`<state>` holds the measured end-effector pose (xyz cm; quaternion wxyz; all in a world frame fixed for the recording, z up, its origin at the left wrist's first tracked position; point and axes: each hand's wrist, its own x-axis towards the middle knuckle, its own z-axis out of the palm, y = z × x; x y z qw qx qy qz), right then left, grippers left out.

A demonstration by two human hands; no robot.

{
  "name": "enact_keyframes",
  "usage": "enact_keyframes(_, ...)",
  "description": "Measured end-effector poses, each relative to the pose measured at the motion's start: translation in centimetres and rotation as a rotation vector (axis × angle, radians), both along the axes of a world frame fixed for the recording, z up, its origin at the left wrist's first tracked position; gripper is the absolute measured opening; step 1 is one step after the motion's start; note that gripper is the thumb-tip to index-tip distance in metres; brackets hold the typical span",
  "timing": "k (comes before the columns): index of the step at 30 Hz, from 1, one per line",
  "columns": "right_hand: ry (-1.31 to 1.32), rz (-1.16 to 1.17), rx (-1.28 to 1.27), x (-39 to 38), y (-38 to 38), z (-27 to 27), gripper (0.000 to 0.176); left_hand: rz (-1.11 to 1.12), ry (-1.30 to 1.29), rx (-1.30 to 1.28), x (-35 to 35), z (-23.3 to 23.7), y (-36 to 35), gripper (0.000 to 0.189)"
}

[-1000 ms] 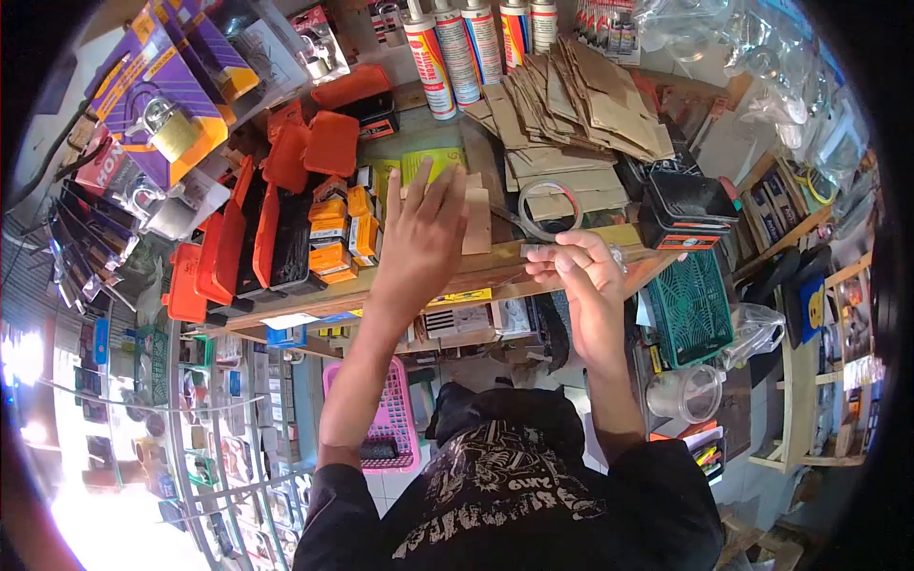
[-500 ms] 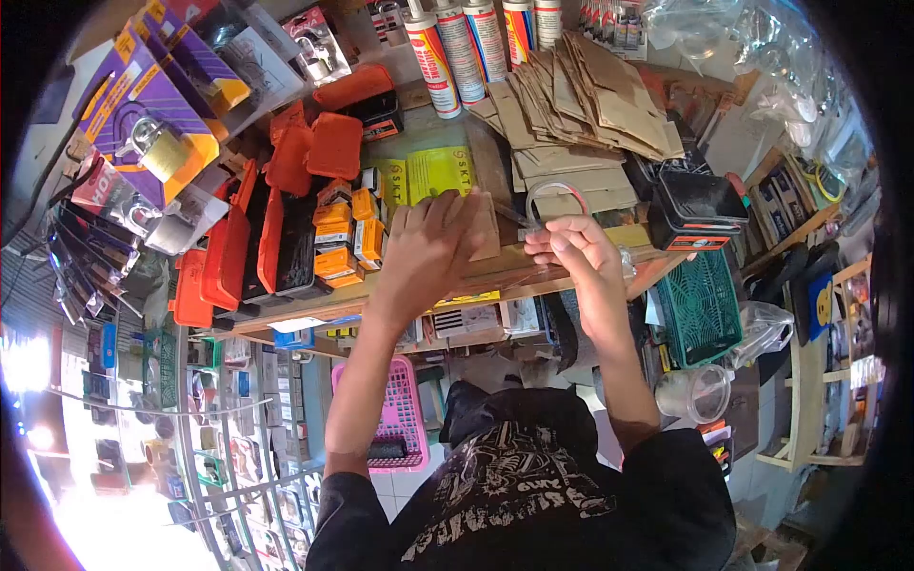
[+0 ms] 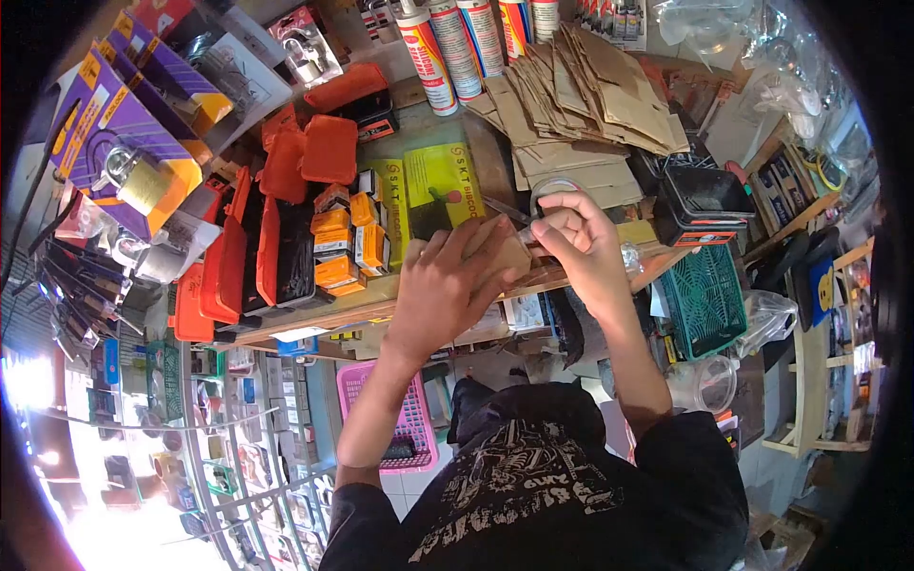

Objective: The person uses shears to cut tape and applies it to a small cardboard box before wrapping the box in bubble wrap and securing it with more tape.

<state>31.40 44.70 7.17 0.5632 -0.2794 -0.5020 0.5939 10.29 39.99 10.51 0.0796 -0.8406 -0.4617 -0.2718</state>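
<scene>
My left hand [image 3: 440,290] is closed on a small folded brown paper packet [image 3: 511,255], its fingers lying over the packet near the bench's front edge. Close by on the right, my right hand [image 3: 586,252] has its fingers curled in a pinch at the packet's edge. Between those fingertips is what looks like a strip of clear tape, mostly hidden. Just behind my right hand a tape roll [image 3: 552,185] shows only in part. A thin dark pointed tool [image 3: 505,207] lies beside the roll.
Stacked brown paper envelopes [image 3: 600,90] and silicone tubes [image 3: 428,59] stand at the back. Red-lidded boxes [image 3: 228,271], small orange boxes [image 3: 369,246] and a yellow SKT package [image 3: 440,181] are on the left. A black bin [image 3: 703,207] sits at the right.
My left hand has turned and moved slightly down and right, tilting the packet. My right hand has come in closer, over the tape roll's near side. More of the yellow package shows.
</scene>
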Motion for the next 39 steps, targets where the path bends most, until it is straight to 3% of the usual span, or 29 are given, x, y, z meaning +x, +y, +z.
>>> enact_keyframes(9, -0.066, -0.056, -0.026, 0.1, -0.2, 0.3, 0.027, -0.06, -0.083, 0.007, -0.6, -0.9, 1.2, 0.053)
enact_keyframes(15, -0.108, -0.055, -0.077, 0.3, -0.3, 0.4, 0.027, -0.119, -0.229, -0.078, -1.2, -1.2, 1.2, 0.039)
enact_keyframes(17, -0.129, -0.046, -0.092, 0.5, 0.1, 0.7, 0.027, -0.107, -0.187, -0.054, -1.2, -1.2, 1.2, 0.073)
enact_keyframes(18, -0.147, -0.035, -0.114, 0.7, 0.2, 0.9, 0.028, -0.109, -0.192, -0.052, -1.2, -1.2, 1.3, 0.073)
enact_keyframes(21, -0.231, -0.021, -0.095, 1.0, 0.4, 1.4, 0.03, -0.107, -0.209, -0.047, -1.1, -1.3, 1.4, 0.058)
enact_keyframes(23, -0.253, -0.011, -0.09, 1.1, 0.7, 1.8, 0.031, -0.118, -0.158, -0.019, -1.2, -1.1, 1.5, 0.038)
enact_keyframes(26, -0.273, 0.009, -0.09, 1.0, 0.9, 2.4, 0.032, -0.124, -0.153, -0.05, -1.1, -1.1, 1.6, 0.031)
enact_keyframes(39, -0.17, 0.031, -0.138, 0.9, 1.1, 2.2, 0.033, -0.197, -0.057, 0.034, -1.0, -1.0, 1.3, 0.034)
